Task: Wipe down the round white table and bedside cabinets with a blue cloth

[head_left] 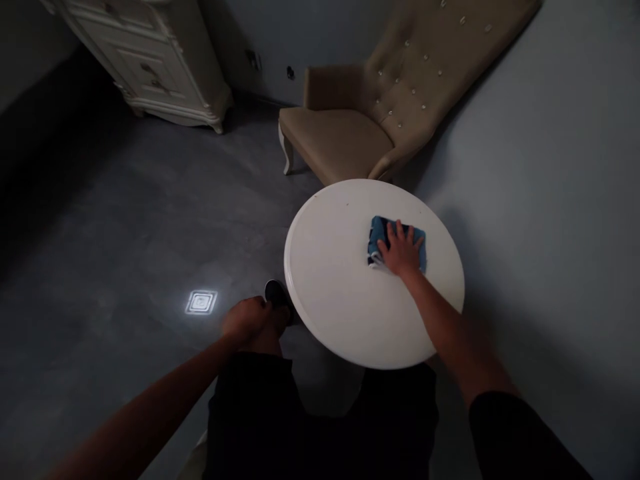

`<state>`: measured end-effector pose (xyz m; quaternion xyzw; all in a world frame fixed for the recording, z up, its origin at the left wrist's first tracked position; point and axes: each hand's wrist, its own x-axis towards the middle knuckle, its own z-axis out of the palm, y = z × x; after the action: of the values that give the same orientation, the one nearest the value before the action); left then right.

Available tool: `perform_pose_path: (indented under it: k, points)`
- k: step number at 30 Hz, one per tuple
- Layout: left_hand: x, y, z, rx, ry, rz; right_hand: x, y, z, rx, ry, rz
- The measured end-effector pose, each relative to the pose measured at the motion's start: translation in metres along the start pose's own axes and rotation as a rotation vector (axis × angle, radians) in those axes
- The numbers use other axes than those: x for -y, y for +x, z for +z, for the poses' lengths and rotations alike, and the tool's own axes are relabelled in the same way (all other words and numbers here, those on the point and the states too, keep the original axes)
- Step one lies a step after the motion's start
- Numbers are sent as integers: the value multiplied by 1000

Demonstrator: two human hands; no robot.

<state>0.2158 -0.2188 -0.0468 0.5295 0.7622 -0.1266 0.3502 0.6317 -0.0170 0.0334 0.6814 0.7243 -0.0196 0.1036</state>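
Observation:
My right hand (401, 250) lies palm down on a folded blue cloth (379, 233), its fingers spread flat. Dark patches and a whitish edge show on the cloth. Beneath it is the white top of a round table (340, 287), with a few small specks near its far rim. Away from the table, my left hand (247, 317) is curled into a fist beside my leg, close to a dark shoe (273, 292). Nothing shows sticking out of that fist, and the room is dim.
Just behind the table stands a tan tufted armchair (340, 137). A white carved cabinet (150, 67) is at the back left. The grey wall (560, 200) runs close along the right. A bright square patch (201, 302) shows on the dark floor (125, 220).

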Motion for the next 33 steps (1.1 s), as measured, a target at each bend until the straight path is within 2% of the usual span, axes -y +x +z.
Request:
perform_pose_path:
  k: [4, 7, 9, 11, 14, 16, 19, 21, 24, 29, 31, 33]
  points:
    - [5, 6, -4, 24, -14, -39, -14, 111, -9, -51, 36, 68]
    - [11, 12, -5, 25, -16, -47, -23, 168, -13, -65, 43, 116]
    - [14, 15, -6, 31, -9, -45, -26, 190, -14, -63, 28, 152]
    - [15, 16, -7, 36, -3, -48, -27, 198, -14, -56, 12, 172]
    - [15, 16, -6, 32, 8, -52, -25, 184, -13, -43, 17, 159]
    - [14, 15, -2, 15, 14, -40, -23, 157, -12, -41, 44, 146]
    - [10, 12, 3, -13, 16, -11, -18, 94, -8, -50, 89, 124]
    - [7, 8, 4, -24, 20, 10, -13, 38, -5, -54, 99, 93]
    - [1, -3, 3, -37, 12, 45, 1, -63, 3, -58, 96, 22]
    - [0, -17, 4, -63, -8, 65, 32, -233, 34, -47, 106, -67]
    - [3, -17, 6, -73, -19, 61, 41, -279, 47, -12, 118, -90]
    - [8, -15, 10, -86, -26, 58, 45, -303, 55, 32, 130, -117]
